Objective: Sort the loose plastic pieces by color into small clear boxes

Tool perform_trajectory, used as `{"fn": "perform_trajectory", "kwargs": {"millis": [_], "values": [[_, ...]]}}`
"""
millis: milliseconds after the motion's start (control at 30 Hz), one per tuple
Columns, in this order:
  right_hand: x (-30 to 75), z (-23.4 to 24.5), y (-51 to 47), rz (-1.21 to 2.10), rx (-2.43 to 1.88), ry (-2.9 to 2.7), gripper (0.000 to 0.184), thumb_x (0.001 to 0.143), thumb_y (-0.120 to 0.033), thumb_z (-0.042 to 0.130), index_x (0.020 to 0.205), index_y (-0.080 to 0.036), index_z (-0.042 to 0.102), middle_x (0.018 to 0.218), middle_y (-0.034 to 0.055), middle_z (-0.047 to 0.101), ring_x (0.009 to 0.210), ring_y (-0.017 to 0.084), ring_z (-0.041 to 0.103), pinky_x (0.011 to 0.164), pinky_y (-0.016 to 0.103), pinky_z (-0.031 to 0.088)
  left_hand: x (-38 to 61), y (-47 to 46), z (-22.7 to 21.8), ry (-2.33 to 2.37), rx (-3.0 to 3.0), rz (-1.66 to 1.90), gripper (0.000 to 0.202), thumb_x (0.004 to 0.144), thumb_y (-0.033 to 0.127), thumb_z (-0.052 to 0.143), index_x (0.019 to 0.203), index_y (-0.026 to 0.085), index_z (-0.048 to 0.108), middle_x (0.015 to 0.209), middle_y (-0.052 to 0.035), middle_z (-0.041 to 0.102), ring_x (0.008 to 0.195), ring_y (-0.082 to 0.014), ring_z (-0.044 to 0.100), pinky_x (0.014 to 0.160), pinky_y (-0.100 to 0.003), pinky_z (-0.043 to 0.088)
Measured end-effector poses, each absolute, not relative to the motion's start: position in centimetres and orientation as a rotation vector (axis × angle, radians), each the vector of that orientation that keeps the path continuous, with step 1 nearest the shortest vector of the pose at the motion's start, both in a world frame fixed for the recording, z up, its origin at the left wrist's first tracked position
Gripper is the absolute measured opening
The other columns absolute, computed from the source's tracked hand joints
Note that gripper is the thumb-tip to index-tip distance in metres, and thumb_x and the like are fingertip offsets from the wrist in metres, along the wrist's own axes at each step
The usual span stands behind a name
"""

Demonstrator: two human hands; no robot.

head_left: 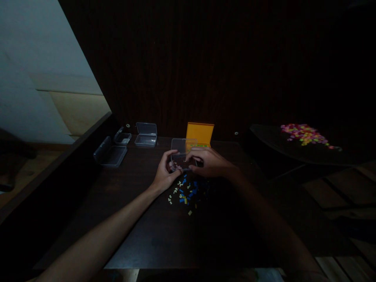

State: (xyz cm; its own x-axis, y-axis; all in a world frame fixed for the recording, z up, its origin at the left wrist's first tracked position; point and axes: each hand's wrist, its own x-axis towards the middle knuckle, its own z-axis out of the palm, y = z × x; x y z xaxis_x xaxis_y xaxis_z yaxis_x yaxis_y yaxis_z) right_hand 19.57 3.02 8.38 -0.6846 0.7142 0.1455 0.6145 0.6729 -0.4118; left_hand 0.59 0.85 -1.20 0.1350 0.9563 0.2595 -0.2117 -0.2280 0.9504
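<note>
A clear plastic box (pixel 184 145) with its lid raised is at the middle of the dark tabletop. My left hand (pixel 167 171) grips the box's left side, thumb at the front and fingers around the edge. Over the box's right side is my right hand (pixel 207 161), fingers bent down at the opening. Whether its fingertips hold a small piece cannot be made out. Just in front of the box lies a loose pile of small building bricks (pixel 188 192), blue, pale yellow and dark. An open orange case (pixel 200 132) with green bits inside stands right behind it.
Three more open clear boxes, one nearest (pixel 117 155), one small (pixel 122 138) and one at the back (pixel 146 140), stand at the left. On a dark surface at the right lies a heap of pink, red and yellow pieces (pixel 305 134). A raised board (pixel 58 164) edges the table's left.
</note>
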Motion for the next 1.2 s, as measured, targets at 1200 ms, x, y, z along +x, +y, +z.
{"fn": "perform_trajectory", "kwargs": {"millis": [1200], "values": [[16.8,4.6,1.4,0.524,-1.104,-3.023,0.008,0.081,-0.026,0.066,0.085,-0.021,0.071,0.080,0.0042,0.064,0.080,0.018,0.056,0.070,0.027,0.036,0.9,1.0,-1.0,0.878,1.321,1.405,0.060,0.065,0.011,0.068,0.119,0.023,0.047,0.122,-0.0049,0.055,0.078,-0.0105,0.059,0.073,-0.026,0.050]]}}
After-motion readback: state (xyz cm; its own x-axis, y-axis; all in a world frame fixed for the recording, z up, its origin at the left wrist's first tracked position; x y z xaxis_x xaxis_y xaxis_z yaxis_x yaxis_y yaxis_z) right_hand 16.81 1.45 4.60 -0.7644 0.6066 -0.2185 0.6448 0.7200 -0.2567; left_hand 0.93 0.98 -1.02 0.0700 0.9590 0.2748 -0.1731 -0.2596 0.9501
